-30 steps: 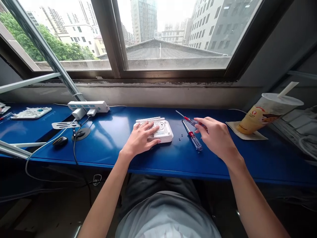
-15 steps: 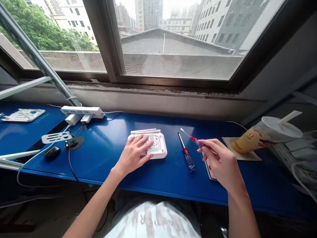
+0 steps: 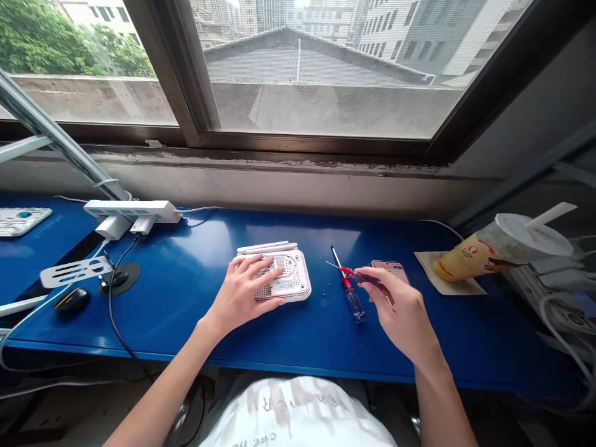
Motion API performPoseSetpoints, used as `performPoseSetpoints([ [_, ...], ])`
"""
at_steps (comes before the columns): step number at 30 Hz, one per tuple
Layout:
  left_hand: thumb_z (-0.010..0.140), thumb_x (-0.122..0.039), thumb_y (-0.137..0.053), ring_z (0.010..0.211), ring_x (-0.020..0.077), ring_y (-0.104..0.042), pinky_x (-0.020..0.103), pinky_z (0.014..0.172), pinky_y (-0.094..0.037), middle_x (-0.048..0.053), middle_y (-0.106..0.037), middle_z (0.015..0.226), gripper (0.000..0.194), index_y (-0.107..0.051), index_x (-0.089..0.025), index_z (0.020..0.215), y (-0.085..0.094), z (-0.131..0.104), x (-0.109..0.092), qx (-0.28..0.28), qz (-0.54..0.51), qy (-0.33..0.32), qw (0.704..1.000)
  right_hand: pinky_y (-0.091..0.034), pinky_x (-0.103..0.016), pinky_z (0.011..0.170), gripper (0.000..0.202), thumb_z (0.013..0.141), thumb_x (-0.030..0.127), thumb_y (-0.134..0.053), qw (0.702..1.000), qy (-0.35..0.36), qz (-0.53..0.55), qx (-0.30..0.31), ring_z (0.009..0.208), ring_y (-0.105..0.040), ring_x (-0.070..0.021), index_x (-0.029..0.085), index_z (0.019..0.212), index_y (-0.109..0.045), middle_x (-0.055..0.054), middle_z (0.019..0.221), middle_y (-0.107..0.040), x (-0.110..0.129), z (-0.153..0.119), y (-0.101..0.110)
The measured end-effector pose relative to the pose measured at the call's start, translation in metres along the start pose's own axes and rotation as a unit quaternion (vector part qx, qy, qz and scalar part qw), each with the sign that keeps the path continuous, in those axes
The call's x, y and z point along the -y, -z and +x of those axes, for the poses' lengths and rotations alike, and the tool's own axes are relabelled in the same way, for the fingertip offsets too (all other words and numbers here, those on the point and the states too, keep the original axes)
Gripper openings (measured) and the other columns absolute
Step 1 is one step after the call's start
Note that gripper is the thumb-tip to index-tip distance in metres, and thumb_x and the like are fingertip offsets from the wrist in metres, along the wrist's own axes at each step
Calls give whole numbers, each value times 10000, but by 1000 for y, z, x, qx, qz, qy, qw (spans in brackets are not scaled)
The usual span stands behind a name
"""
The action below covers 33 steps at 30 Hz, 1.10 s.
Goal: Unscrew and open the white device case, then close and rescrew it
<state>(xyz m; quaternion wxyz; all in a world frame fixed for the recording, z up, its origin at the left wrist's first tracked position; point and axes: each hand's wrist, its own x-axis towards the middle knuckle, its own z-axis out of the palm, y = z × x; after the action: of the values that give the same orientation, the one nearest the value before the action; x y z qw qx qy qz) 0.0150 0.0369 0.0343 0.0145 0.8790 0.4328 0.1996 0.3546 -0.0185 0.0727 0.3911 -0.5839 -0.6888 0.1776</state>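
My left hand (image 3: 246, 287) rests with spread fingers on a white router (image 3: 293, 279), which lies with its vented, labelled side up and its antennas folded along the far edge. In my right hand (image 3: 395, 304) is a screwdriver (image 3: 361, 275) with a clear-and-red handle, its thin shaft pointing left toward the router. Below that tip, a second screwdriver (image 3: 352, 298) with a red and clear handle lies on the blue table. Two small dark screws (image 3: 326, 288) sit between the router and this second screwdriver.
A phone (image 3: 392, 269) lies partly behind my right hand. Farther right, a drink cup (image 3: 479, 254) with a straw stands on a brown napkin (image 3: 426, 267). At left are a power strip (image 3: 158, 212), a black mouse (image 3: 72, 302) and cables. A window spans the back.
My right hand has moved left with the screwdriver, whose tip is now lower and nearer the router. More of the phone shows. The left hand stays on the router; the view has shifted.
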Motion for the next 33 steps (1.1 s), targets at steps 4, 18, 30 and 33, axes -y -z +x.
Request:
performPoseSetpoints([
  [4,993,-646,-638,1460,385,-544,618,1186,-410,84,-603,1582,596,-652,-327,1497,1,0,1,5,4,-8,1000,-703,-355,701,298,1082,410,-598,998,-33,47,-35,982,-803,-279,239,1283,-736,-97,1163,-804,1,-3,-17],
  [18,1013,-648,-602,1495,399,-522,633,1216,-412,103,-548,1627,652,-579,-307,1569,-1,-5,-2,-7,25,-26,999,-665,-351,773,339,1079,191,-497,998,53,-26,17,965,-752,-245,194,1387,-636,-108,1151,-738,38,5,-20],
  [30,965,-715,-634,1472,352,-558,582,1252,-402,95,-624,1558,656,-656,-325,1492,4,-14,0,6,-34,-32,999,-564,-338,744,237,1053,237,-449,988,12,-139,65,886,-746,-264,218,1217,-619,-101,1033,-781,49,-19,18],
  [33,997,-684,-608,1461,322,-573,550,1253,-415,88,-642,1538,598,-688,-308,1456,5,-16,1,-11,-50,-40,998,-537,-337,747,214,1061,284,-477,984,37,-149,87,909,-735,-265,230,1203,-629,-88,1056,-785,59,-32,16],
])
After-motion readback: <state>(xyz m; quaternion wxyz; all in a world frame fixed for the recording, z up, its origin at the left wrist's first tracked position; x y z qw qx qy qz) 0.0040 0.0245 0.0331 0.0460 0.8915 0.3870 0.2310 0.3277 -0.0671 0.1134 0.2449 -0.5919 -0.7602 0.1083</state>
